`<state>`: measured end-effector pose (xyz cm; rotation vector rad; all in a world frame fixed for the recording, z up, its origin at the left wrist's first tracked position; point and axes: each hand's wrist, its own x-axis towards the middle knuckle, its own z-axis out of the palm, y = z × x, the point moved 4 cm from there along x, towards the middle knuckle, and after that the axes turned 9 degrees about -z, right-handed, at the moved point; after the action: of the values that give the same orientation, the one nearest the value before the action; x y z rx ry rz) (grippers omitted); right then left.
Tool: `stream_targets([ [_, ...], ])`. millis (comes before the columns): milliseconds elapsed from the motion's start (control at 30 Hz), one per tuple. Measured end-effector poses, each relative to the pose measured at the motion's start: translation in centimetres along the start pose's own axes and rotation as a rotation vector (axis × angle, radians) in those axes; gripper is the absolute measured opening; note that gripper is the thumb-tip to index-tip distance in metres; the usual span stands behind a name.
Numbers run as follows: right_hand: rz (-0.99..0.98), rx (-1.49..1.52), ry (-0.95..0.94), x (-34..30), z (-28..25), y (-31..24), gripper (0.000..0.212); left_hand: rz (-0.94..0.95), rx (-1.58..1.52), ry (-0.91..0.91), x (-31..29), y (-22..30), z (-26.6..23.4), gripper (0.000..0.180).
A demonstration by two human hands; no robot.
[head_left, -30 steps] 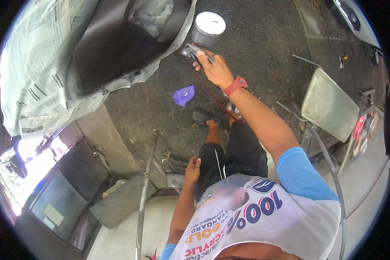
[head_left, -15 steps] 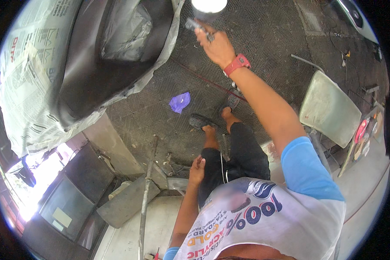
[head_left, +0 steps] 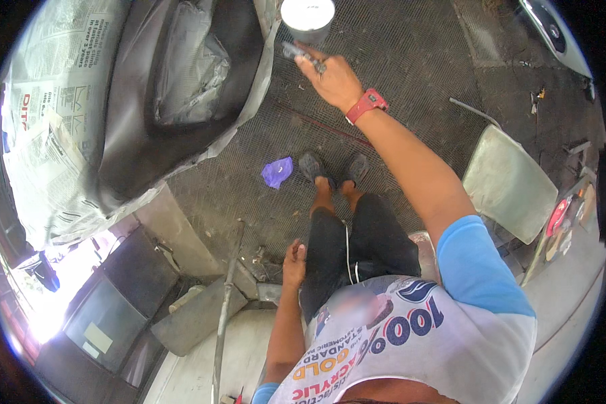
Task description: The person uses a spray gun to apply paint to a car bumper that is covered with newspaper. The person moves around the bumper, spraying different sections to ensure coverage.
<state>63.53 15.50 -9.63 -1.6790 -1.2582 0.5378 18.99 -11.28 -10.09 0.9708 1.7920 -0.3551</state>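
Note:
In my right hand (head_left: 333, 79) is a spray gun (head_left: 295, 51), its handle gripped by my closed fingers. A cup with a round white top (head_left: 308, 13) shows just beyond the gun's metal body. Left of the gun, a little apart from it, stands a dark, smooth vehicle body part (head_left: 131, 128), with newspaper masking (head_left: 54, 101) around it. Crumpled clear plastic (head_left: 194, 77) covers a recess in that part. My left hand (head_left: 294, 264) hangs beside my left thigh, fingers loosely apart and nothing visible in them.
A purple bag or wrapper (head_left: 277, 172) lies on the textured dark floor, left of my feet. Behind my wrist a thin red hose (head_left: 326, 126) crosses the floor. A pale panel (head_left: 508, 182) leans at the right. Near my left arm a metal pole (head_left: 227, 296) stands slanted.
My right hand and the spray gun have shifted slightly left. My feet now stand side by side, and my left hand has moved a little left.

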Motion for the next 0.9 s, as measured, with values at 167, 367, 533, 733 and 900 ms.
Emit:
stream_targets([
  [167,0.065,0.125,0.021,2.7,-2.4,-1.5,0.053,0.011,0.027,-0.031,2.1,-0.9,0.0,0.061],
  [367,0.215,0.414,-0.229,1.9,-1.6,-4.6,0.054,-0.06,0.249,-0.085,3.8,3.1,-2.2,0.065],
  [533,0.23,0.353,-0.257,6.2,-1.7,-2.8,0.053,0.081,0.131,-0.056,7.4,10.2,-4.5,0.063],
  [733,0.11,0.049,-0.051,11.7,-6.5,-1.3,0.056,0.148,0.007,-0.058,7.5,17.6,-5.2,0.061],
  [900,0.048,0.118,-0.201,11.9,-7.0,-3.8,0.053,0.1,0.043,-0.055,6.9,16.4,-2.9,0.061],
])
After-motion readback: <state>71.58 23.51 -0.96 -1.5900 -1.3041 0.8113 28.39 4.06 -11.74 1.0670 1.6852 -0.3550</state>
